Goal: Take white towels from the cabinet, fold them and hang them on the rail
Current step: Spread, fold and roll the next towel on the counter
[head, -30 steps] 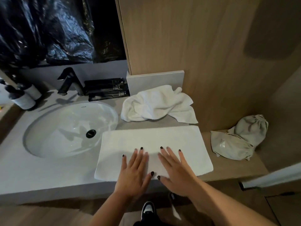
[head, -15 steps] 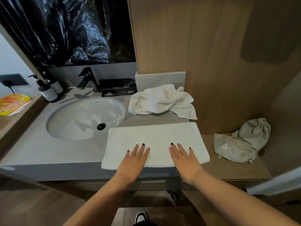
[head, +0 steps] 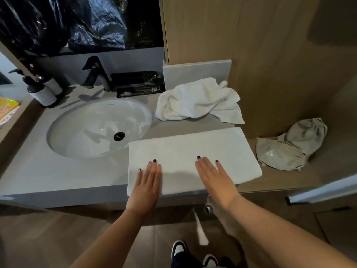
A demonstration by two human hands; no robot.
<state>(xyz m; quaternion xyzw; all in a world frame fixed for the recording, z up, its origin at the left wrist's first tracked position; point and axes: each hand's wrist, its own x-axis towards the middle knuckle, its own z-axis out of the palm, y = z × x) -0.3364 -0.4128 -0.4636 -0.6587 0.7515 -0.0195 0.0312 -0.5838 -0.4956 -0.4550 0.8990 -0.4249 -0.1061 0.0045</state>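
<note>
A folded white towel (head: 193, 151) lies flat at the front edge of the grey counter (head: 58, 176), just right of the sink (head: 92, 128). The left hand (head: 146, 182) and right hand (head: 214, 178) press on its near half, fingers straight, well apart. Behind it lies a crumpled white towel (head: 197, 101). A grey cloth bag (head: 289, 147) sits to the right.

folded towel (head: 193, 151) right of sink (head: 98, 128) | crumpled towel (head: 197, 99) behind | hands on folded towel
</note>
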